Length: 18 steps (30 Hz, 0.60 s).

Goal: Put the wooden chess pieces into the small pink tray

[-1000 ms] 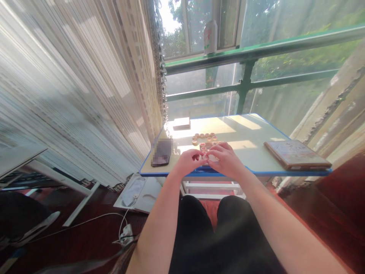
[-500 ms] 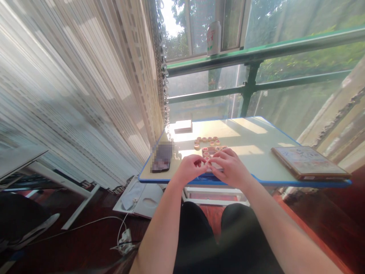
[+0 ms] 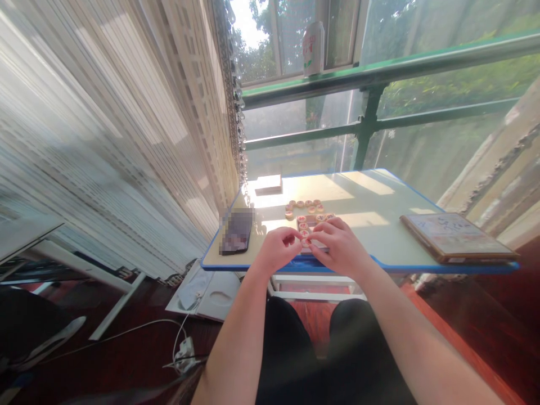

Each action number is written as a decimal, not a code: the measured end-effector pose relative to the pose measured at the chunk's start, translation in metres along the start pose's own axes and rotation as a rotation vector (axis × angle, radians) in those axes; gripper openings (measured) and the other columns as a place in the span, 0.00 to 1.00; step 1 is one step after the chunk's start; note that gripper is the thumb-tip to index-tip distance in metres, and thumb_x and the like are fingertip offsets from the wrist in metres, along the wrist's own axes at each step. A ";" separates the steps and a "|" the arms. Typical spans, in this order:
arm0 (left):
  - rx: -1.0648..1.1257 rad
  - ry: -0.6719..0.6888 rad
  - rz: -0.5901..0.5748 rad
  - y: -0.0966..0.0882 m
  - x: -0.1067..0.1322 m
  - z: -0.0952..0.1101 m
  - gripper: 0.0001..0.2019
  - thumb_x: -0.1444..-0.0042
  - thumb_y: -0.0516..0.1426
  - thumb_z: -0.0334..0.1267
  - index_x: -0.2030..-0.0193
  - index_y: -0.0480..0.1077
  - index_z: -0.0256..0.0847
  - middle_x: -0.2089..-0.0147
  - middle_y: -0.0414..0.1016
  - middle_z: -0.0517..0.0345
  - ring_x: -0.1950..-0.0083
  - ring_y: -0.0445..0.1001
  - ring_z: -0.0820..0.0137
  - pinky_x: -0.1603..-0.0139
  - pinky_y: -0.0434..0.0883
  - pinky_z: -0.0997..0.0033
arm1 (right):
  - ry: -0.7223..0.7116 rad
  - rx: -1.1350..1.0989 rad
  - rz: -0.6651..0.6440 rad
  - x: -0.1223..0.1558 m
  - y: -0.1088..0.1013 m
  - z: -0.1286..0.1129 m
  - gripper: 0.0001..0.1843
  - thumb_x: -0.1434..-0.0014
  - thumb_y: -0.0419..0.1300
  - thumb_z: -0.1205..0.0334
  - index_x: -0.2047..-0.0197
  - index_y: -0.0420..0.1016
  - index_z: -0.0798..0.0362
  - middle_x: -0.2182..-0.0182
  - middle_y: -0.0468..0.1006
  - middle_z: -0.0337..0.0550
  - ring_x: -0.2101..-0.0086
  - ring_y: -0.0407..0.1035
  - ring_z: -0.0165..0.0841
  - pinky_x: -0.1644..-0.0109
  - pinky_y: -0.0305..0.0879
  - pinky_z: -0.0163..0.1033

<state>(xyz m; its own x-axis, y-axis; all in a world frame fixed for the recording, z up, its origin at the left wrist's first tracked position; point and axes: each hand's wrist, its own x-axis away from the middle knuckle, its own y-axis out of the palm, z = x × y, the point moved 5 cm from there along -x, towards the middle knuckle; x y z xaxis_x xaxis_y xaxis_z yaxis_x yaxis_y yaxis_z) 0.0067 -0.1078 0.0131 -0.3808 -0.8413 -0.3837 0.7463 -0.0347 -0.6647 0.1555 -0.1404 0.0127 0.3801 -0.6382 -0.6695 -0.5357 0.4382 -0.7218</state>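
Observation:
Both hands meet at the near edge of a small blue-rimmed table. My left hand is curled, thumb and fingers pinched together around a round wooden game piece. My right hand touches it from the right, fingers bent and pinching at the same piece. Just beyond the fingers lie several round wooden pieces in rows, some marked in red.
A dark phone lies at the table's left edge. A small flat box sits at the far left corner, and a wooden board lies at the right. A can stands on the window ledge. Curtains hang left; a cable trails on the floor.
The hands have stayed pinched together over the pieces. Only the view has shifted slightly.

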 end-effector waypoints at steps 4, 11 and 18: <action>0.002 0.031 -0.013 0.000 0.001 0.002 0.09 0.52 0.53 0.30 0.69 0.76 0.37 0.71 0.73 0.59 0.70 0.66 0.75 0.68 0.63 0.76 | -0.008 0.009 -0.004 0.000 -0.001 -0.001 0.11 0.42 0.56 0.58 0.63 0.79 0.50 0.64 0.76 0.46 0.60 0.61 0.38 0.51 0.59 0.45; -0.012 0.061 0.010 0.001 0.004 0.001 0.09 0.52 0.53 0.30 0.68 0.75 0.39 0.72 0.71 0.60 0.71 0.65 0.75 0.68 0.62 0.76 | -0.018 0.023 -0.013 0.002 -0.001 -0.001 0.11 0.43 0.56 0.60 0.62 0.79 0.49 0.62 0.76 0.46 0.60 0.61 0.39 0.52 0.60 0.45; 0.019 0.032 0.035 0.001 0.006 0.000 0.12 0.53 0.54 0.29 0.61 0.73 0.38 0.76 0.64 0.65 0.74 0.60 0.78 0.71 0.61 0.77 | 0.012 0.035 -0.011 0.002 -0.002 -0.002 0.13 0.42 0.55 0.57 0.57 0.78 0.50 0.62 0.77 0.45 0.59 0.62 0.39 0.50 0.58 0.45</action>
<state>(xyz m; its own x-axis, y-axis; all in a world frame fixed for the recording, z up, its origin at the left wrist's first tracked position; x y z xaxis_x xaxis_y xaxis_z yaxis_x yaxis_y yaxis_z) 0.0057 -0.1128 0.0104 -0.3713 -0.8245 -0.4270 0.7698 -0.0162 -0.6381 0.1560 -0.1438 0.0129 0.3764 -0.6504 -0.6598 -0.5051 0.4529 -0.7347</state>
